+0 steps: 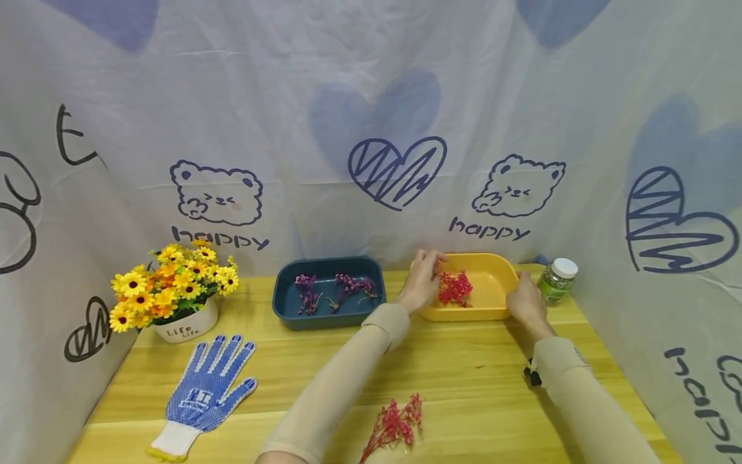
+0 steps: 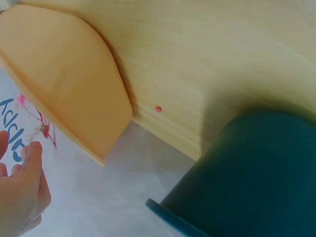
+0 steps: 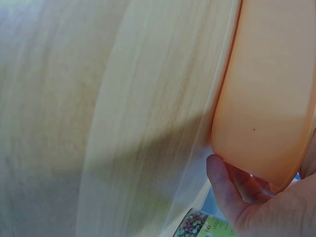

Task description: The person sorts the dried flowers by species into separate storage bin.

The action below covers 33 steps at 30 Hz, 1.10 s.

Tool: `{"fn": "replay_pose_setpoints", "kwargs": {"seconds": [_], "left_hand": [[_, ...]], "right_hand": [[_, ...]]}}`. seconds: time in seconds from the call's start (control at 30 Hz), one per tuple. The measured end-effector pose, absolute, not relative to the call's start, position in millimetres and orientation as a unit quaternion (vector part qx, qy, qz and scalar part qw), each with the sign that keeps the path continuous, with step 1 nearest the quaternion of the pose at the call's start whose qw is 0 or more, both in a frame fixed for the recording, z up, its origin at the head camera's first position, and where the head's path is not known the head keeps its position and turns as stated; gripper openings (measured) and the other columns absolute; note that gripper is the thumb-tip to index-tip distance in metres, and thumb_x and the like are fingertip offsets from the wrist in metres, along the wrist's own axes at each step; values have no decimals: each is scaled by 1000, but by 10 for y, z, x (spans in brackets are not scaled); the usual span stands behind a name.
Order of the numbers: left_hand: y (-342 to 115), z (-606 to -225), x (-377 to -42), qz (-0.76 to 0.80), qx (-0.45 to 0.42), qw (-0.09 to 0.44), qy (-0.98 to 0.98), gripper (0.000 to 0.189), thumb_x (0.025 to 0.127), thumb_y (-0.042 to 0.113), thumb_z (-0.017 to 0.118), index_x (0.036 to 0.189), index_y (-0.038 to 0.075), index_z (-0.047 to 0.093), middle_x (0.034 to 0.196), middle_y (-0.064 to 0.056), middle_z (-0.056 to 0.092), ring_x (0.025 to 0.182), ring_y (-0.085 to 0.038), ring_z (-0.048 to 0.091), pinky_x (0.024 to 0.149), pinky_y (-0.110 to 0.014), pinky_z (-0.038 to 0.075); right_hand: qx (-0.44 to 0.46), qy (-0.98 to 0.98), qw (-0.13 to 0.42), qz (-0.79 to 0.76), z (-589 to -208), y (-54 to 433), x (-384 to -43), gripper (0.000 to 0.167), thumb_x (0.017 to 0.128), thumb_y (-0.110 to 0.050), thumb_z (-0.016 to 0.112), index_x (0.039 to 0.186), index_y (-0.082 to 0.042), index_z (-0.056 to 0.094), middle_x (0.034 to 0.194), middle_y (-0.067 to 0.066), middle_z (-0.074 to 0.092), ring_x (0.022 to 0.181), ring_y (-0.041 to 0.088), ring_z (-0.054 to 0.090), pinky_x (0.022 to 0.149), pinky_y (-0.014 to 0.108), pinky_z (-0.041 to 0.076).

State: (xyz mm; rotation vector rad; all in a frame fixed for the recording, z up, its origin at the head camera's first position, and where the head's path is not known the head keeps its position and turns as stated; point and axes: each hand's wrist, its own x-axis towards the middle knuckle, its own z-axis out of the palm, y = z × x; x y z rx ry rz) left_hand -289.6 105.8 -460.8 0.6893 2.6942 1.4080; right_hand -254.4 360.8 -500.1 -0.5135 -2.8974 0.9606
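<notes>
My left hand (image 1: 422, 283) is over the left end of the yellow tray (image 1: 493, 314), close to the red dried flowers (image 1: 455, 288) in it. The left wrist view shows this hand (image 2: 24, 190) with thumb and fingertip apart, near a thin red stem (image 2: 44, 129) beyond the tray's wall. My right hand (image 1: 527, 301) grips the tray's right end. Seen from the right wrist, its thumb (image 3: 219, 173) lies against the tray's lower corner. Another red dried flower sprig (image 1: 394, 426) lies at the table's front.
A dark blue tray (image 1: 324, 320) with purple dried sprigs (image 1: 353, 285) stands to the left. A lidded jar (image 1: 556, 283) is by my right hand. Potted yellow flowers (image 1: 174, 283) and a blue-white glove (image 1: 203, 393) occupy the left side. Cloth walls (image 1: 301, 116) enclose the table.
</notes>
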Motion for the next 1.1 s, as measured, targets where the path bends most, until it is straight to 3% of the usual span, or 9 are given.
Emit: {"fn": "replay_pose_setpoints", "kwargs": {"seconds": [0.33,0.53,0.77,0.97,1.1], "left_hand": [[829,-4548,-2877,481,199,-25,853,33,101,-3,62,132,8,63,122,-14,54,104,-21,54,93,-30,52],[579,-4500,-2743,497,210,-33,841,29,99,-1,63,128,3,64,127,-16,57,116,-29,60,104,-40,56],[310,-4440,-2493,484,226,4,845,30,101,8,65,131,9,62,130,-17,58,117,-31,61,105,-44,55],[150,-4403,-2239,477,251,30,842,42,101,13,64,142,8,59,136,-20,57,119,-34,62,104,-46,55],[61,-4392,-2056,460,255,53,849,47,101,19,64,147,12,57,139,-16,57,122,-34,60,104,-48,54]], "right_hand": [[-164,-936,15,310,-5030,3611,-2572,66,94,-5,41,158,6,28,151,41,45,136,59,47,114,70,40],[-166,-935,13,313,-5021,3612,-2566,67,94,-6,41,158,7,27,150,41,45,136,58,47,115,69,40],[-170,-935,5,312,-5007,3631,-2543,68,94,-6,41,159,7,26,152,41,43,137,59,46,115,70,38],[-172,-934,2,313,-5020,3641,-2543,68,94,-6,42,159,6,26,152,40,43,137,58,46,115,70,38],[-172,-935,8,311,-5009,3622,-2548,68,94,-8,41,159,5,28,152,40,44,137,58,47,113,70,40]]}}
